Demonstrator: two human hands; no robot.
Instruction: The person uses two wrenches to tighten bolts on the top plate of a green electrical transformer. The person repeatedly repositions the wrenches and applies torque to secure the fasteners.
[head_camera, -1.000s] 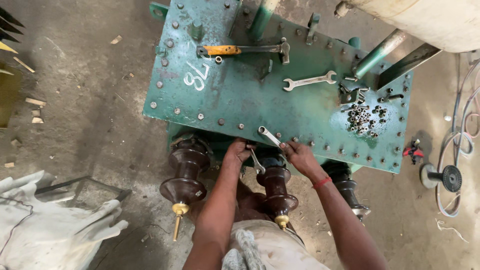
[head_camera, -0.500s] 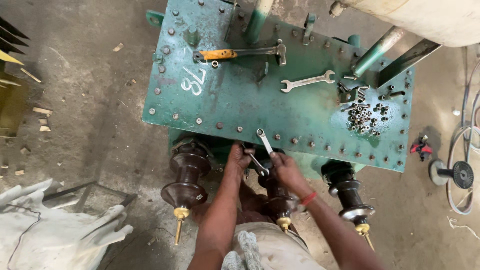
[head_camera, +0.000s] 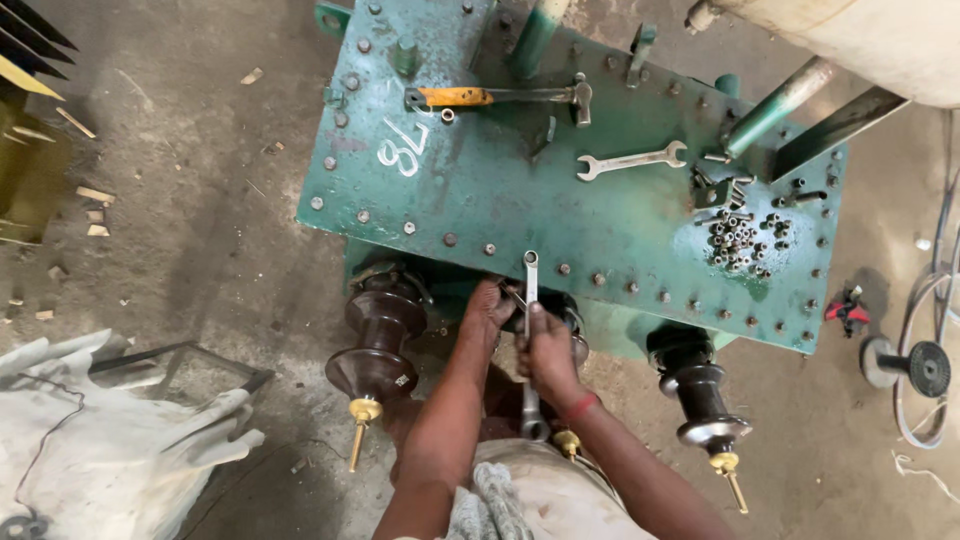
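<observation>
My right hand (head_camera: 548, 352) grips a long steel ring spanner (head_camera: 530, 290) that points up over the front edge of the green tank lid (head_camera: 520, 200). My left hand (head_camera: 487, 310) reaches in beside it at the base of the middle brown bushing, touching a second small spanner; its grip is hidden. That bushing is mostly hidden by my hands; only its brass tip (head_camera: 568, 442) shows. A brown ribbed bushing (head_camera: 378, 335) sticks out to the left and another (head_camera: 700, 400) to the right.
On the lid lie a hammer with an orange handle (head_camera: 500, 96), an open-ended spanner (head_camera: 630, 161) and a heap of nuts and bolts (head_camera: 740, 240). White cloth (head_camera: 110, 450) lies at the lower left. A cable and a small wheel (head_camera: 915, 365) are at the right.
My right hand has swung the long spanner from slanting left to nearly upright. My left hand stays at the bushing base. The camera has shifted slightly.
</observation>
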